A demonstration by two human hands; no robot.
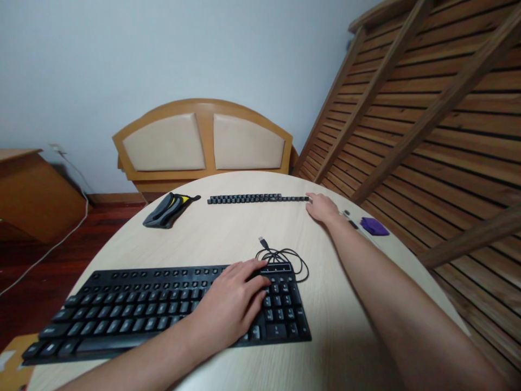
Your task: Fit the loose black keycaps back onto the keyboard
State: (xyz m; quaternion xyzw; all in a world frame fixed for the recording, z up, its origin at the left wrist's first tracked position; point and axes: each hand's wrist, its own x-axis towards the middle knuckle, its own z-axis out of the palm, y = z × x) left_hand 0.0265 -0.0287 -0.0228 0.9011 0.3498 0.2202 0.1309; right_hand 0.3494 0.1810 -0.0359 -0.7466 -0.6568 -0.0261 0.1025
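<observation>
A: Your left hand [234, 304] lies palm down, fingers loosely spread, on the right part of a long black plastic keyboard [134, 309].

B: Your right hand [323, 207] reaches farther out, fingertips at the right end of a line of small black plastic keycaps [244, 199]; I cannot tell whether they pinch one.

A: Those keycaps stretch across the far side of your pale, wood-grained, rounded worktop [228, 231], with a folded dark grey and yellow fabric item [166, 212] to their left.

B: Just behind the keyboard you have a coiled thin black cable [285, 254], and past your right hand, a purple cloth [374, 226]
</observation>
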